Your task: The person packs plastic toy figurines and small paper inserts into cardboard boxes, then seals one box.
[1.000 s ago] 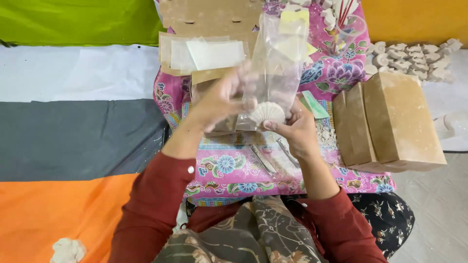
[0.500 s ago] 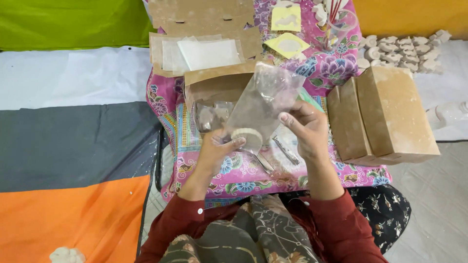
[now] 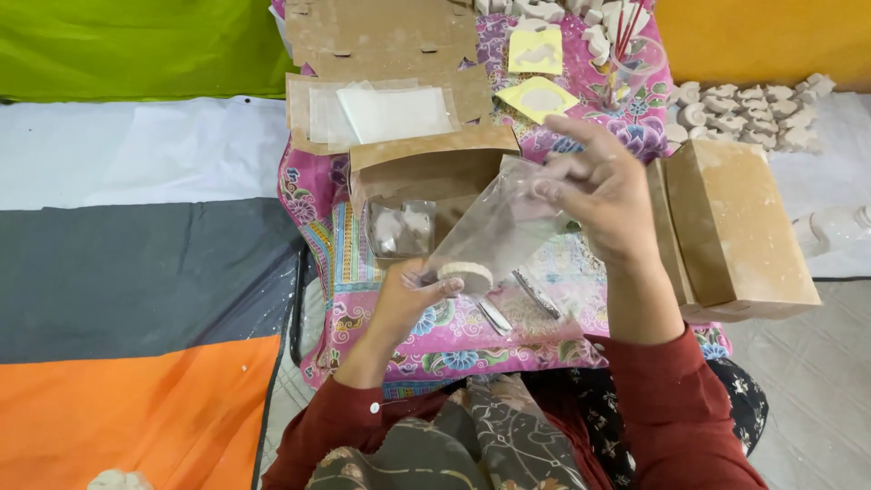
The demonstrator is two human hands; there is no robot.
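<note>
A clear plastic bag [image 3: 494, 227] is stretched between both hands over a low table with a pink floral cloth [image 3: 454, 336]. My left hand [image 3: 413, 295] pinches the bag's lower corner, where a small round cream-coloured disc [image 3: 464, 274] sits inside. My right hand [image 3: 599, 186] holds the bag's upper end, fingers curled on the plastic. Behind the bag stands an open brown cardboard box [image 3: 426, 186] with a packed clear bag [image 3: 401, 227] inside.
Two closed brown boxes [image 3: 735, 227] stand to the right. A stack of clear bags [image 3: 386, 113] lies on flat cardboard behind. Yellow cards [image 3: 537, 95] and several pale moulded pieces [image 3: 748, 113] lie at the back right. Small metal tools [image 3: 535, 295] rest on the cloth.
The bag has come lower and tilted. My left hand slid down to the bag's bottom corner at the disc, and my right hand rose to the bag's top end.
</note>
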